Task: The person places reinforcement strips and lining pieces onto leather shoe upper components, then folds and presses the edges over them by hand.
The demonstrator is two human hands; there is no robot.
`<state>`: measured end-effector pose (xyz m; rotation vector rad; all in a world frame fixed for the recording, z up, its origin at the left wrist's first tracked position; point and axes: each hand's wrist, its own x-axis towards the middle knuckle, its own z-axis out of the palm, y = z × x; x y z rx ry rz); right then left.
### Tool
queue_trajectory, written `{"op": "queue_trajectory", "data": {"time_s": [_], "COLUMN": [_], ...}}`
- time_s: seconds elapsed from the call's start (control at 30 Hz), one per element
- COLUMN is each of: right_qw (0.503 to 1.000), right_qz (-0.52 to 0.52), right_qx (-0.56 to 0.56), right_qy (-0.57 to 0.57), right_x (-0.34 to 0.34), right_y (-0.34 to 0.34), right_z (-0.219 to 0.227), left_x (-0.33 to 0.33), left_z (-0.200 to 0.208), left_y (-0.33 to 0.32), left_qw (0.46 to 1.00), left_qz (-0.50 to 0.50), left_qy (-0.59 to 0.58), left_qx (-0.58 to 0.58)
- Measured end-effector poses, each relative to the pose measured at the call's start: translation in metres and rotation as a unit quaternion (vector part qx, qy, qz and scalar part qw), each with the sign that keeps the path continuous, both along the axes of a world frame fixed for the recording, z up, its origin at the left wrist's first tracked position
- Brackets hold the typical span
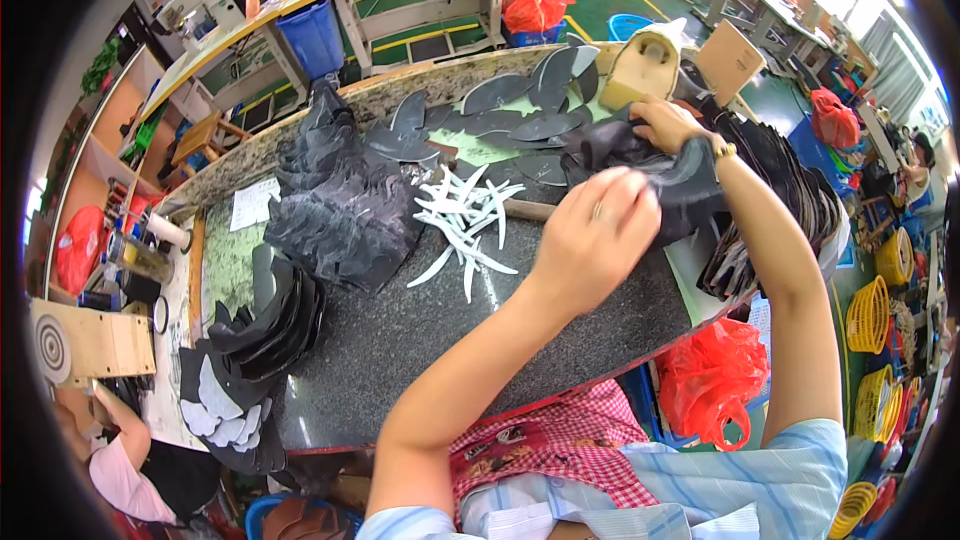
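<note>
My right hand (667,127) is bent over a dark, limp leather-like piece (690,178), its fingers gripping the far part. Just nearer and to the left, my left hand (598,230) is closed, thumb and fingers pinched together beside that piece's edge. Whatever lies between those fingertips is hidden. Left of my hands, a loose heap of white curved strips (465,220) lies on the dark speckled tabletop (400,340). Flat black curved cut pieces (497,93) are spread beyond it. A stack of dark cut pieces (770,185) stands beside my right forearm.
A cream-coloured block-like device (640,65) stands at the table's far edge. A large pile of dark pieces (345,195) sits left of the strips, with black curved pieces (268,315) nearer. A red plastic bag (712,375) is below the right edge. Another person's arm (125,430) shows at lower left.
</note>
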<state>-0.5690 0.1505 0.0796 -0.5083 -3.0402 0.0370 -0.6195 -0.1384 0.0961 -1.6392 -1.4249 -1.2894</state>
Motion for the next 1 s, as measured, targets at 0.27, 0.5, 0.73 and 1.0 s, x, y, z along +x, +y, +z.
{"op": "queue_trajectory", "data": {"time_s": [0.27,0.5,0.73,1.0], "right_qw": [0.941,0.955,0.911,0.974], "right_qz": [0.066,0.078,0.001,0.099], "right_qx": [0.127,-0.286,-0.396,-0.072], "right_qy": [0.308,-0.006,0.119,0.191], "right_x": [0.003,0.013,0.032,0.033], "right_y": [-0.076,-0.205,-0.246,-0.144], "right_z": [0.020,-0.020,-0.052,-0.004], "left_x": [0.045,0.047,0.051,0.044], "left_z": [-0.100,-0.095,-0.110,-0.095], "left_y": [-0.158,-0.151,-0.167,-0.186], "left_qw": [0.948,0.971,0.952,0.941], "left_qz": [0.017,0.058,0.031,0.047], "left_qy": [0.147,0.004,0.021,0.043], "left_qx": [-0.281,-0.232,-0.304,-0.332]}}
